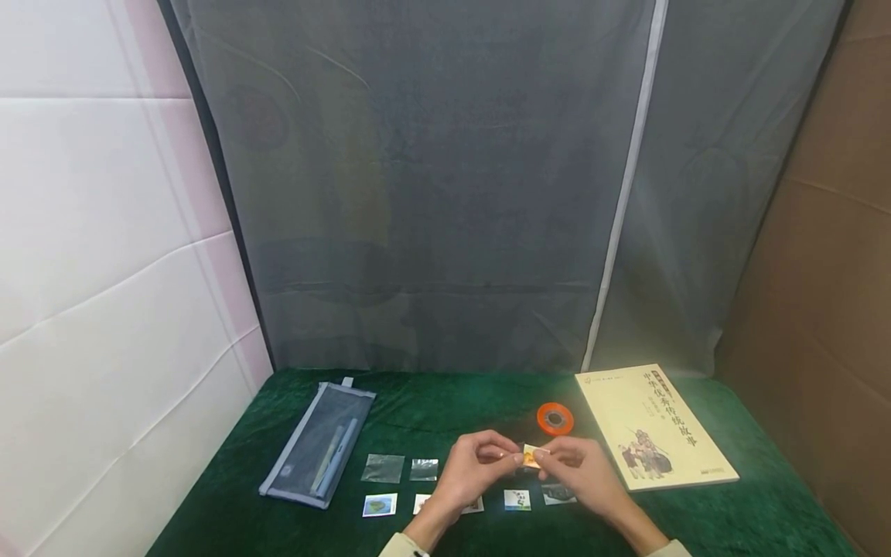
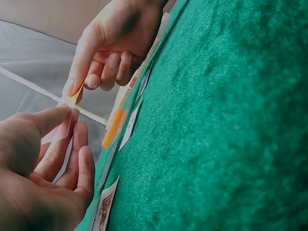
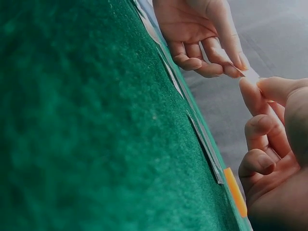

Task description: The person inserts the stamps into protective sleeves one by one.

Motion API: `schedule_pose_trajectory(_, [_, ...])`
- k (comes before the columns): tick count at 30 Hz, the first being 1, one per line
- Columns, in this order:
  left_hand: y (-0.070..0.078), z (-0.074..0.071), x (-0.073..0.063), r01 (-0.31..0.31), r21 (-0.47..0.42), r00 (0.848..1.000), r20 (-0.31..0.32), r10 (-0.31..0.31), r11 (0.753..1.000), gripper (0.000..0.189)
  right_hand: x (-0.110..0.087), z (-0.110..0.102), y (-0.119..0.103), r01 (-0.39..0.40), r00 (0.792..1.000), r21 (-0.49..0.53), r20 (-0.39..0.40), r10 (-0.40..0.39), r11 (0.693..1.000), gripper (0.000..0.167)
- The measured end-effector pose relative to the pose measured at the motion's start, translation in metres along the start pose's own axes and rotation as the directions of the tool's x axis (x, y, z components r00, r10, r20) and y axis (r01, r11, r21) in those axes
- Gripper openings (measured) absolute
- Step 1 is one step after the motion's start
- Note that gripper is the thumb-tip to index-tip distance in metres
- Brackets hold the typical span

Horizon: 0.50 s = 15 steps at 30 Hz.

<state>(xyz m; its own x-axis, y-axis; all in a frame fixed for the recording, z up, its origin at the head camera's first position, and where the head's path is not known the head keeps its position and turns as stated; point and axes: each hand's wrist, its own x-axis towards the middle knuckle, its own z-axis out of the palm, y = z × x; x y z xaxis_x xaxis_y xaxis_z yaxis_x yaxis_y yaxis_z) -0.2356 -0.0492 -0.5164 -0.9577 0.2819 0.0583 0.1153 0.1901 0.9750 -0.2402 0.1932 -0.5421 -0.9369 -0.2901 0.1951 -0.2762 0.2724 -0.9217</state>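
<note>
Above the green cloth, both hands meet at a small yellow-orange stamp. My right hand pinches the stamp between thumb and index finger. A small clear plastic sleeve is pinched by the thumb and fingers of my left hand, its edge right at the stamp. Fingertips hide part of both. Beneath the hands lie more stamps: one with a green and blue picture, and others partly covered by the left wrist. A clear sleeve lies under the right hand.
Two clear sleeves, a larger one and a smaller one, lie left of the hands, above a blue-green stamp. A mesh pencil pouch holds pens. An orange ring-shaped roll and a cream book sit farther right.
</note>
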Motion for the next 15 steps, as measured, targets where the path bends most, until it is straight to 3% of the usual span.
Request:
schedule_pose_trajectory(10, [-0.0036, 0.0019, 0.0008, -0.025, -0.019, 1.0, 0.005, 0.026, 0.999, 0.016, -0.0011, -0.0001, 0.001, 0.003, 0.998, 0.003, 0.055, -0.003, 1.0, 0.013])
schedule_pose_trajectory(15, [-0.0064, 0.0021, 0.0022, -0.026, -0.038, 1.0, -0.013, 0.025, 0.999, 0.016, -0.0003, 0.0004, 0.002, -0.018, 0.999, 0.021, 0.036, 0.017, 1.0, 0.014])
